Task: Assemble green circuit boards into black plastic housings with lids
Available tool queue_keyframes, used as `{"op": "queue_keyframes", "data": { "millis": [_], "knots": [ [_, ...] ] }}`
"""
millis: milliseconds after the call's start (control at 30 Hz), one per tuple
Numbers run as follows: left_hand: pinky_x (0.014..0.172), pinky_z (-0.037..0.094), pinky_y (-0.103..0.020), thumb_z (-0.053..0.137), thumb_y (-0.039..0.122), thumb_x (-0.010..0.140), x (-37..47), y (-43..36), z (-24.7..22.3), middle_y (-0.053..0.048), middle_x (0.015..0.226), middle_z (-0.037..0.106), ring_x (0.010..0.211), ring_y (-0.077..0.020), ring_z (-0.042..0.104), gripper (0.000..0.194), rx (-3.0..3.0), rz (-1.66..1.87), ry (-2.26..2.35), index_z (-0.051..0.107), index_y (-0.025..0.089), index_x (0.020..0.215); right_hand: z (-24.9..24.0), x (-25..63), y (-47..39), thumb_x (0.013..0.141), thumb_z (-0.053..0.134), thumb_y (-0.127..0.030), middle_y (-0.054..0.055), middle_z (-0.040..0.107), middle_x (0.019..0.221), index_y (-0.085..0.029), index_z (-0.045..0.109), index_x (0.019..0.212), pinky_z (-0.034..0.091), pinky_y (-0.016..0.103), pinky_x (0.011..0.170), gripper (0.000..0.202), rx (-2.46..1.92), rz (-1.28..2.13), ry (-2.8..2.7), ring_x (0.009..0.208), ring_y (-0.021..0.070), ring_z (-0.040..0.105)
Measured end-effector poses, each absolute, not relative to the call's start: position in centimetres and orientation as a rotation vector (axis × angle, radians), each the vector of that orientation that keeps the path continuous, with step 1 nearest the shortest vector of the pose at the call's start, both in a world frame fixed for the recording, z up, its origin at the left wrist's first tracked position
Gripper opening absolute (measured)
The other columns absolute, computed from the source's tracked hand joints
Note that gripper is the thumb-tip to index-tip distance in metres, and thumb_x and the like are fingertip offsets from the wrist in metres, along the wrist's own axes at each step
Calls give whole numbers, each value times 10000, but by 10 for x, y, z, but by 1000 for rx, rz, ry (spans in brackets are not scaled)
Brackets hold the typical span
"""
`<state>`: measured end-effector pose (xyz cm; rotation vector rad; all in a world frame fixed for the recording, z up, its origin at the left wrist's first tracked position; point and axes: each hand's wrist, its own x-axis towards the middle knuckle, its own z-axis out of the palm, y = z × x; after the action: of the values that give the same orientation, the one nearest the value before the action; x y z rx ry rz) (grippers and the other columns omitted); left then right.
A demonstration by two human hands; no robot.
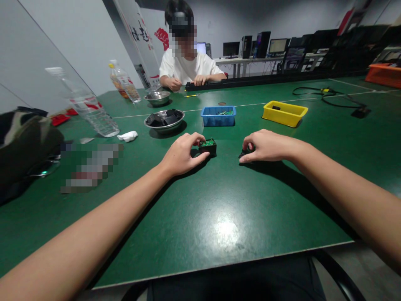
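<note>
My left hand (184,154) grips a small black plastic case (209,149) at its left side, thumb in front and fingers behind. A green circuit board (207,143) shows in the top of the case, which rests on the green table (219,192). To the right, my right hand (261,146) pinches a small black part (243,154) close to the tabletop; the fingers hide much of it, and its kind is unclear. The case and the black part are apart from each other.
Behind my hands stand a metal bowl (165,128) of black cases, a blue bin (218,120) with small green boards and a yellow bin (285,115) holding a black piece. Bottles (94,110) stand left. A person (191,67) sits opposite. A black cable (332,98) lies right.
</note>
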<state>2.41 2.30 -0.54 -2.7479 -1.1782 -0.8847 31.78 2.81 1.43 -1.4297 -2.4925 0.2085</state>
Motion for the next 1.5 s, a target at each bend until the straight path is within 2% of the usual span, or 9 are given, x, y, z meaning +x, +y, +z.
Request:
{"op": "queue_keyframes", "data": {
  "millis": [100, 300, 400, 500, 667, 800, 1000, 1233, 1500],
  "knots": [
    [792, 525, -370, 674, 402, 868, 24, 24, -6, -68, 935, 686, 849, -222, 654, 303, -2764, -852, -1211, 606, 181, 1063, 14, 316, 28, 591, 924, -439, 12, 674, 648, -226, 770, 729, 373, 287, 547, 297, -1438, 300, -2578, 572, 159, 566],
    [795, 523, -374, 669, 400, 867, 24, 26, -8, -68, 950, 685, 865, -228, 656, 295, -2843, -814, -1188, 602, 192, 1065, 17, 305, 21, 747, 782, -237, 23, 673, 629, -198, 769, 718, 388, 284, 572, 51, -1301, 265, -2652, 561, 148, 544],
    [800, 516, -376, 659, 412, 868, 25, 26, -8, -65, 955, 678, 878, -233, 654, 322, -2888, -766, -1213, 591, 193, 1095, 17, 299, 19, 810, 658, -159, 53, 698, 659, -169, 759, 714, 371, 290, 596, 139, -1261, 201, -2666, 580, 153, 547],
    [817, 508, -381, 649, 428, 870, 25, 25, -9, -72, 978, 678, 900, -242, 652, 347, -2922, -745, -1238, 584, 189, 1114, 12, 295, 18, 797, 616, -107, 62, 739, 756, -147, 783, 862, 397, 279, 657, 183, -1208, 219, -2589, 651, 155, 597],
    [817, 496, -375, 651, 435, 863, 27, 24, -8, -74, 987, 676, 900, -243, 647, 347, -2945, -749, -1245, 587, 191, 1101, -1, 285, 15, 778, 636, -135, -15, 664, 673, -149, 701, 1182, 458, 256, 598, 409, -1114, 714, -2025, 599, 144, 643],
    [780, 484, -358, 660, 424, 852, 28, 22, -7, -64, 942, 664, 849, -234, 637, 337, -2956, -740, -1208, 588, 184, 1077, -5, 274, 11, 739, 707, -169, -16, 667, 655, -164, 691, 995, 510, 247, 535, 257, -976, 1121, -1638, 570, 142, 663],
    [795, 491, -363, 671, 401, 864, 33, 16, -6, -76, 960, 678, 877, -243, 640, 318, -2931, -728, -1146, 592, 179, 1076, -7, 265, 8, 633, 847, -230, -13, 698, 641, -170, 637, 769, 438, 193, 469, 257, -932, 1297, -1348, 535, 98, 619],
    [856, 497, -380, 667, 408, 905, 39, 9, 1, -111, 1037, 707, 944, -252, 632, 320, -2792, -948, -888, 617, 146, 1081, -8, 261, 2, 588, 895, -216, -21, 720, 649, -185, 600, 893, 505, 220, 537, 426, -881, 1457, -1258, 610, 152, 706],
    [830, 499, -375, 645, 349, 923, 40, 7, 2, -96, 962, 724, 889, -234, 636, 234, -2667, -1047, -764, 643, 146, 1040, -11, 262, 3, 667, 849, -257, -6, 721, 712, -172, 663, 992, 522, 254, 578, 384, -825, 1322, -1516, 635, 145, 677]
  ]
}}
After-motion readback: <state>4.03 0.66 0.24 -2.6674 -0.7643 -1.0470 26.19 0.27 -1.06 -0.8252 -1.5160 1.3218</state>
